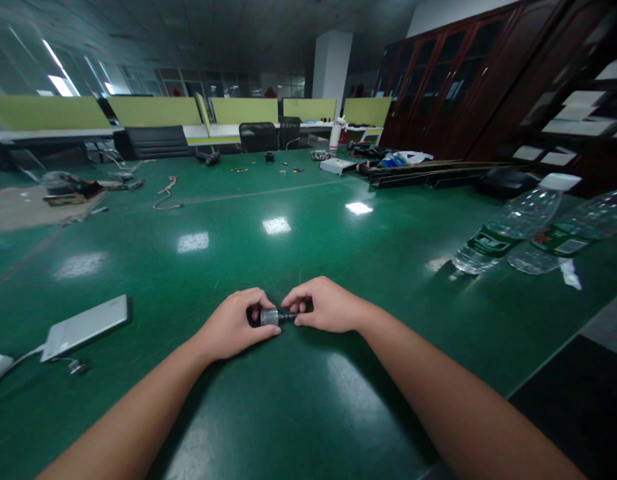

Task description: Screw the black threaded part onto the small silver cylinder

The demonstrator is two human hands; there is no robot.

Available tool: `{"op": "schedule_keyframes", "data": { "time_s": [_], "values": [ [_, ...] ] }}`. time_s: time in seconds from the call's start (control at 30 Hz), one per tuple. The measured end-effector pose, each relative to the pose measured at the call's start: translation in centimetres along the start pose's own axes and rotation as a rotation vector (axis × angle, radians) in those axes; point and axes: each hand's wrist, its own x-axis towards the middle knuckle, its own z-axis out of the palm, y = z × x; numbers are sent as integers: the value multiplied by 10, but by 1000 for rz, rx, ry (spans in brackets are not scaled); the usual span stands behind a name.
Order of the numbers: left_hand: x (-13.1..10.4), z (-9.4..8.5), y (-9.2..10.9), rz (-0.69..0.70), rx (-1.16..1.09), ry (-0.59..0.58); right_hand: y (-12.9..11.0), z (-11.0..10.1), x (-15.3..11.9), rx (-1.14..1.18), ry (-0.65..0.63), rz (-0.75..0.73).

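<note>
A small cylinder (269, 317), grey with a dark end, lies between the thumb and fingers of my left hand (238, 323), which is closed round it. From its right end a thin black threaded-looking shaft (287, 317) reaches towards my right hand (328, 307). The thumb and fingers of my right hand pinch the shaft's far tip, which they partly hide. Both hands are low over the green table (238, 253), near the middle of the view, with their fingertips close together.
A grey power bank (88, 327) with a white cable lies at the left. Two clear water bottles (513, 227) stand at the right. Farther back are a cord (166, 193), a silver box (337, 165), long dark strips (428, 173) and small parts.
</note>
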Motion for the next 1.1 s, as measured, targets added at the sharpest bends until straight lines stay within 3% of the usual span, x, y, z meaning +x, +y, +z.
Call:
{"op": "schedule_keyframes", "data": {
  "time_s": [0.17,0.73,0.87,1.1],
  "values": [
    [-2,0,1,12,-25,18,-1,6,2,4,56,2],
    [0,0,4,-20,-21,27,-1,6,1,-82,49,-55],
    [1,1,2,11,-39,29,-3,12,5,-144,116,-84],
    [2,1,1,43,-63,33,-5,13,5,-202,101,-82]
  ]
}}
